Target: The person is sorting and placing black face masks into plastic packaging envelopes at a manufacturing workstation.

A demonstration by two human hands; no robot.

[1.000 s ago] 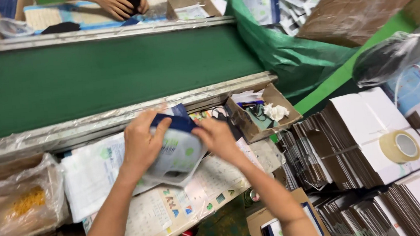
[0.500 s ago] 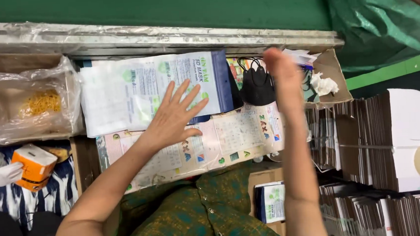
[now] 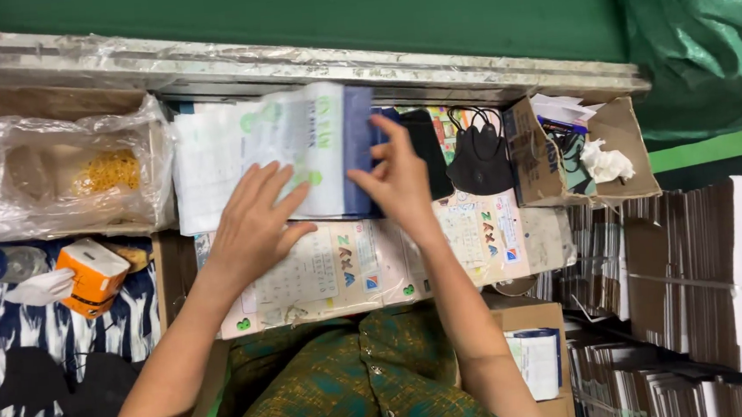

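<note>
With the left hand [image 3: 255, 225] spread flat on the stack of white-and-blue pouches [image 3: 271, 150] at the bench's twelve o'clock edge and the right hand [image 3: 399, 176] pinching its blue three o'clock edge, the slick top pouches may slide askew, since nothing braces them.

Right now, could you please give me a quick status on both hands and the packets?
Left hand flat on the stack of white packets. Right hand fingers at the stack's blue edge, grip unclear. Black face mask lies just right, apart.
</note>
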